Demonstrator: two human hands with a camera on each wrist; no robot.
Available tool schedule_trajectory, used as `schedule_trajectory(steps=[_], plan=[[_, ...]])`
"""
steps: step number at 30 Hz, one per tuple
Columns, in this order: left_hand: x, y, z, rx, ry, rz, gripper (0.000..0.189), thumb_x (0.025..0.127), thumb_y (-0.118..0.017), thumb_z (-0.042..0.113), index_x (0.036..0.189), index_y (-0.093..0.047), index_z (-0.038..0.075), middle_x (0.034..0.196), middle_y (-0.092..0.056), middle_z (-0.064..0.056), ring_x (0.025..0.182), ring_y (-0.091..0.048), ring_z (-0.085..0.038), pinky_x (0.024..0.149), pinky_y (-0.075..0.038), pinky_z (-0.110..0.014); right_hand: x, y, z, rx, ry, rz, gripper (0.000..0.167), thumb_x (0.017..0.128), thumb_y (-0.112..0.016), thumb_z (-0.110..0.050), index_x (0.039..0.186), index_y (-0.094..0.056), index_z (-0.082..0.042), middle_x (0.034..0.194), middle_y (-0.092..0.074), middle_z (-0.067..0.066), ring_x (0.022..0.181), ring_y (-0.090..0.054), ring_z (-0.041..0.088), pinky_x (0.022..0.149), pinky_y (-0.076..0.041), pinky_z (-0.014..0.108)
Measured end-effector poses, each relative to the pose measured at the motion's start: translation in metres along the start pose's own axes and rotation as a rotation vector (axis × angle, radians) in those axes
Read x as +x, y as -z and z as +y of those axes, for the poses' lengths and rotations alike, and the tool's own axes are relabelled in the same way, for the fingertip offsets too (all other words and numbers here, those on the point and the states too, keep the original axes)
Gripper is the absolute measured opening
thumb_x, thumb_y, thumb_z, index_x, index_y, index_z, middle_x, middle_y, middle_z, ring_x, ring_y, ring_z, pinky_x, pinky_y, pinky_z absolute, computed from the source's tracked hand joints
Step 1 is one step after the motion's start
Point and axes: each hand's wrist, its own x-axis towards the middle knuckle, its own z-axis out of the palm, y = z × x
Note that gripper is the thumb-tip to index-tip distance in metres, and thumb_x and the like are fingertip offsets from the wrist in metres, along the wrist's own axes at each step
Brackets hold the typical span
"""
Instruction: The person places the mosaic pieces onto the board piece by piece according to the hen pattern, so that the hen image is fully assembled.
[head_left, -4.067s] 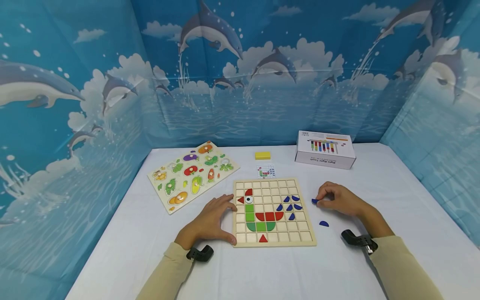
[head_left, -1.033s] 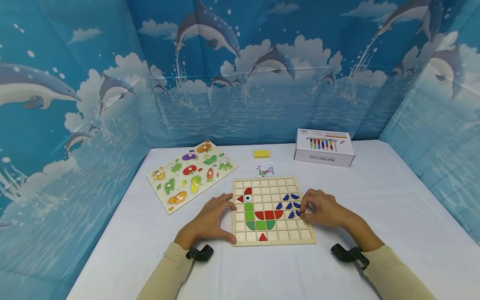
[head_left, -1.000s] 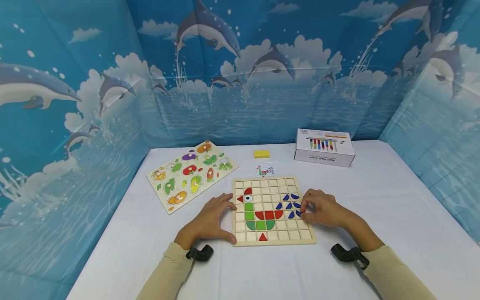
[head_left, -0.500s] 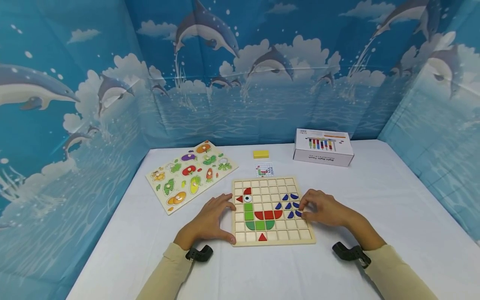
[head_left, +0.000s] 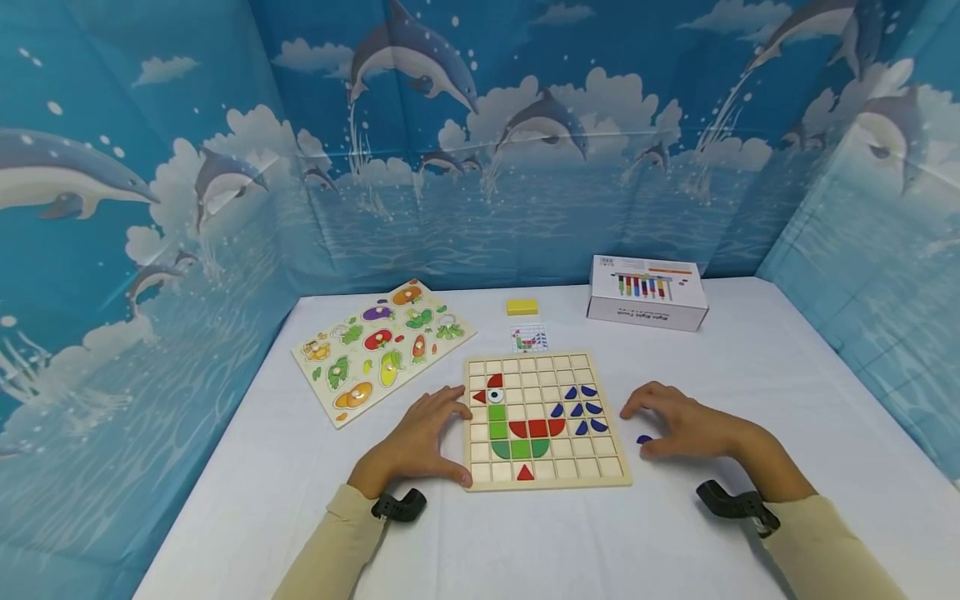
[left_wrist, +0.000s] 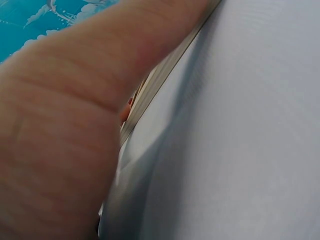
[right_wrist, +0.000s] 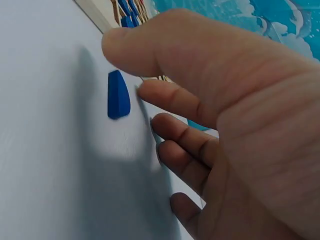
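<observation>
A wooden grid board (head_left: 555, 485) lies on the table, its cells bearing a bird picture in coloured pieces. The bird has red, green and white parts, with several blue half-round pieces (head_left: 577, 409) at its tail. My left hand (head_left: 414, 439) rests against the board's left edge, thumb and fingers spread apart. In the left wrist view the thumb (left_wrist: 75, 90) hides most of the board. My right hand (head_left: 693, 427) hovers right of the board, thumb and fingers apart with nothing between them. Close to its thumb lies a loose blue half-round piece (right_wrist: 119, 95) on the white cloth.
A small pattern card (head_left: 529, 338) lies behind the board, with a yellow block (head_left: 522, 307) beyond it. The vegetable puzzle board (head_left: 360, 360) is at the left back, and a white box (head_left: 647, 293) at the right back. Dolphin-printed curtains (head_left: 480, 225) surround the table.
My right hand set a blue half-round piece at the board's right side, let go and moved right to the remaining loose piece. The left hand stays at the board's edge.
</observation>
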Motion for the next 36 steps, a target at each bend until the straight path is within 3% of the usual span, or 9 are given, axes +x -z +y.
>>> schedule_trajectory(steps=[5, 12, 19, 25, 30, 36], plan=[[0.000, 0.000, 0.000, -0.004, -0.004, 0.001, 0.090, 0.059, -0.083, 0.076, 0.128, -0.051, 0.028, 0.165, -0.024, 0.001, 0.153, -0.013, -0.020, 0.122, -0.006, -0.041, -0.010, 0.002, 0.009, 0.024, 0.002, -0.002, 0.031, 0.080, -0.087, -0.023, 0.101, -0.065, -0.031, 0.129, -0.052, 0.004, 0.123, -0.043, 0.036, 0.104, -0.037, 0.069], [0.000, 0.000, 0.000, -0.004, -0.004, 0.003, 0.090, 0.058, -0.083, 0.076, 0.128, -0.051, 0.028, 0.165, -0.024, 0.001, 0.153, -0.012, -0.019, 0.122, -0.006, -0.041, -0.014, 0.001, 0.015, 0.042, 0.010, 0.029, 0.026, 0.085, -0.082, -0.014, 0.095, -0.067, -0.032, 0.127, -0.053, 0.003, 0.122, -0.043, 0.035, 0.104, -0.037, 0.068], [-0.001, 0.000, 0.000, -0.010, 0.001, 0.001, 0.090, 0.058, -0.083, 0.077, 0.128, -0.050, 0.029, 0.165, -0.024, 0.001, 0.153, -0.012, -0.019, 0.122, -0.006, -0.041, -0.008, -0.005, 0.017, -0.030, 0.022, 0.153, 0.024, 0.088, -0.078, -0.007, 0.100, -0.067, -0.026, 0.110, -0.058, -0.008, 0.109, -0.051, 0.022, 0.100, -0.046, 0.055], [0.000, 0.000, -0.001, -0.005, -0.003, -0.002, 0.091, 0.058, -0.082, 0.078, 0.128, -0.050, 0.029, 0.166, -0.023, 0.002, 0.153, -0.011, -0.019, 0.122, -0.005, -0.040, -0.007, -0.007, 0.012, -0.045, -0.006, 0.155, 0.020, 0.085, -0.084, -0.023, 0.084, -0.064, -0.026, 0.095, -0.056, -0.009, 0.097, -0.049, 0.020, 0.088, -0.046, 0.045], [0.000, 0.000, -0.002, -0.006, -0.008, 0.003, 0.090, 0.058, -0.082, 0.077, 0.128, -0.050, 0.029, 0.165, -0.023, 0.001, 0.153, -0.011, -0.019, 0.122, -0.006, -0.041, -0.007, -0.006, 0.007, -0.080, -0.022, 0.137, 0.025, 0.079, -0.088, -0.036, 0.085, -0.064, -0.029, 0.096, -0.055, -0.011, 0.098, -0.047, 0.021, 0.084, -0.042, 0.046], [0.000, 0.000, -0.002, -0.007, -0.008, 0.001, 0.090, 0.059, -0.082, 0.076, 0.128, -0.050, 0.029, 0.165, -0.023, 0.000, 0.153, -0.011, -0.020, 0.122, -0.006, -0.041, -0.006, -0.008, 0.009, -0.095, -0.004, 0.192, 0.023, 0.082, -0.085, -0.015, 0.092, -0.066, -0.024, 0.099, -0.058, -0.010, 0.099, -0.051, 0.020, 0.092, -0.046, 0.051]])
